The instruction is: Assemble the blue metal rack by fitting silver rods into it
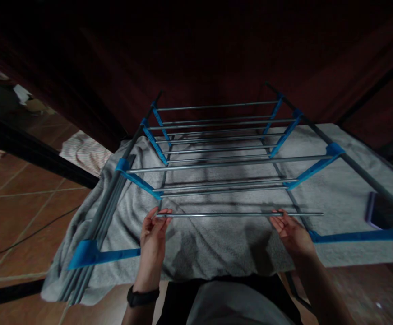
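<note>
A loose grey metal rod [240, 215] lies level across both my hands, just above a grey towel. My left hand [154, 234] pinches the rod's left end between thumb and fingertips. My right hand [293, 234] has its palm up, and its fingertips support the rod near its right part; the rod's end sticks out past that hand. Behind the rod stands a rack [216, 149] of grey rods and blue plastic brackets. A blue bracket [358, 235] lies right of my right hand, another blue bracket [98, 256] left of my left hand.
The grey towel [216, 243] covers a low surface under the rack. A dark phone-like object [381, 212] lies on the towel at the right. Several spare grey rods [91, 243] lie along the towel's left edge. Brown floor tiles and a black cable are at the left, a dark curtain behind.
</note>
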Demonstrator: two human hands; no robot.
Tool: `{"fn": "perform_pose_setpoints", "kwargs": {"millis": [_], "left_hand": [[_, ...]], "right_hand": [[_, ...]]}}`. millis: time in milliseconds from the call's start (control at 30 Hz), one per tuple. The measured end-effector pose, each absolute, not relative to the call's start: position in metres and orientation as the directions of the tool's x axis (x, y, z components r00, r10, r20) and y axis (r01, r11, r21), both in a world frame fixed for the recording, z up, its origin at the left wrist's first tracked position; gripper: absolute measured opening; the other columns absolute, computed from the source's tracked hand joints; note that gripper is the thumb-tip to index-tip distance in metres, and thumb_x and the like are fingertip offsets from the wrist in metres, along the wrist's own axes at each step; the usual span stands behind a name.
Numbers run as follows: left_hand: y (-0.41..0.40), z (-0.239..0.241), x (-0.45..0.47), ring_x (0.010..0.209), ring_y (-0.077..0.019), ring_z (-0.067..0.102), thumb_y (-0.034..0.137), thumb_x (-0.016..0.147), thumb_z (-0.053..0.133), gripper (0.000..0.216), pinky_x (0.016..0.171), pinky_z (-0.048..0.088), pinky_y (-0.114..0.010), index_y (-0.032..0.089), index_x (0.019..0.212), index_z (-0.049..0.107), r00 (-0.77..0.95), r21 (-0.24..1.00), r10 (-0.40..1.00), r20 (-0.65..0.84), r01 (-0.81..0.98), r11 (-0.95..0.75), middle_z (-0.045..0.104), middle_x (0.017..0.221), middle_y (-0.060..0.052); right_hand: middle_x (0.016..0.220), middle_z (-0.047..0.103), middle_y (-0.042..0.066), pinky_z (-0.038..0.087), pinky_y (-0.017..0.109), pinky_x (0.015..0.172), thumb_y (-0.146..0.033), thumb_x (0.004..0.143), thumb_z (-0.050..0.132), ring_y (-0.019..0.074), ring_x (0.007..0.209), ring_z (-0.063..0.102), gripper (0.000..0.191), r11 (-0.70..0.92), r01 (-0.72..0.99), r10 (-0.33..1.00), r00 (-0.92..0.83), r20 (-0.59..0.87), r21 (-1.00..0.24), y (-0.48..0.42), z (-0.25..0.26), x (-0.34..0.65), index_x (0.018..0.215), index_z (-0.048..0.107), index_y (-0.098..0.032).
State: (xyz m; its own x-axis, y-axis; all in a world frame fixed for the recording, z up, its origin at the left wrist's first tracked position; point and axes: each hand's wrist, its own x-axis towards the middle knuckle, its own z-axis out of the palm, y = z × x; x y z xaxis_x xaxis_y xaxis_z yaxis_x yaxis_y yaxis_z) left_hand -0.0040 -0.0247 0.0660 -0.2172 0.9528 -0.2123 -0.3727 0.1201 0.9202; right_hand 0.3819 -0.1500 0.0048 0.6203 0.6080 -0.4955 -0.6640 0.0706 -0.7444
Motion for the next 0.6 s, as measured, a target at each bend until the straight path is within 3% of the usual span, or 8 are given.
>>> {"fn": "perform_pose_setpoints", "kwargs": {"millis": [233,433,600], "left_hand": [[-0.024,0.078,0.007,0.1,-0.0182,0.072,0.031,0.069,0.086,0.036,0.097,0.053,-0.035,0.021,0.099,0.069,-0.157,0.812,0.937,-0.312,-0.556,0.178,0.077,0.098,-0.005],[-0.029,0.084,0.021,0.097,-0.0191,0.073,0.034,0.072,0.086,0.033,0.093,0.055,-0.033,0.019,0.097,0.07,-0.104,0.785,0.942,-0.32,-0.585,0.202,0.077,0.097,-0.006],[-0.033,0.09,0.034,0.095,-0.0197,0.073,0.034,0.071,0.087,0.035,0.086,0.056,-0.031,0.019,0.097,0.069,-0.07,0.795,0.949,-0.308,-0.567,0.216,0.077,0.096,-0.006]], "right_hand": [[0.091,0.076,0.003,0.062,0.026,0.085,-0.026,0.078,0.076,0.0149,0.088,0.073,0.011,0.044,-0.687,0.604,0.596,-0.529,-0.725,-0.149,0.002,0.378,0.087,0.072,-0.022],[0.084,0.075,0.002,0.063,0.023,0.081,-0.02,0.083,0.07,0.0136,0.083,0.074,0.002,0.033,-0.737,0.569,0.569,-0.594,-0.675,-0.149,0.0,0.374,0.084,0.07,-0.022],[0.077,0.072,0.001,0.063,0.022,0.077,-0.014,0.089,0.06,0.0122,0.079,0.074,0.013,0.018,-0.778,0.549,0.533,-0.644,-0.628,-0.147,0.006,0.368,0.082,0.068,-0.022]]}}
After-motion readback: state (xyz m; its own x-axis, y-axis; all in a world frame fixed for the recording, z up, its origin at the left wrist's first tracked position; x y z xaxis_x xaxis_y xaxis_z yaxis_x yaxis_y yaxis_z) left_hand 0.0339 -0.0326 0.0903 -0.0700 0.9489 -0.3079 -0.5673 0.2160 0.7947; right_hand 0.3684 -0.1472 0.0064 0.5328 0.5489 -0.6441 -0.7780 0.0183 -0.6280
